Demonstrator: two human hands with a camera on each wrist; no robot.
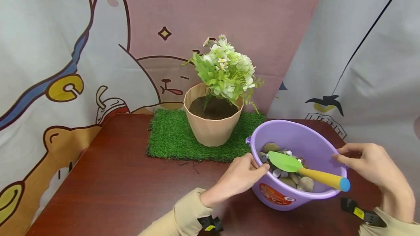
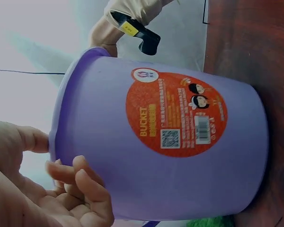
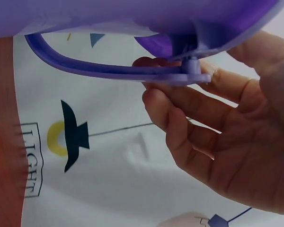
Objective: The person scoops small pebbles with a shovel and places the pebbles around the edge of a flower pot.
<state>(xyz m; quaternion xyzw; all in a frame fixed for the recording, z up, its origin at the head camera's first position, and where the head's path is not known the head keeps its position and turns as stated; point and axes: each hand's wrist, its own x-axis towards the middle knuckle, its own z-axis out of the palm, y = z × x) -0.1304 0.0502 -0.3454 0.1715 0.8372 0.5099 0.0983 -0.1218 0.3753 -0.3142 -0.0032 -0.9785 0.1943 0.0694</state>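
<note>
My left hand (image 1: 241,174) and right hand (image 1: 374,165) grip a purple bucket (image 1: 303,202) by its rim, near right on the worktop (image 1: 131,181); inside, a trowel (image 1: 305,171) lies on stones (image 1: 306,184). A flowerpot (image 1: 211,130) stands beyond, leftward.

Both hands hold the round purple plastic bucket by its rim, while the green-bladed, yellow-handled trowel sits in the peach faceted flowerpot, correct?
Not in the flowerpot: the head view shows the trowel lying over smooth rounded stones in the purple bucket. The rest stands.
</note>
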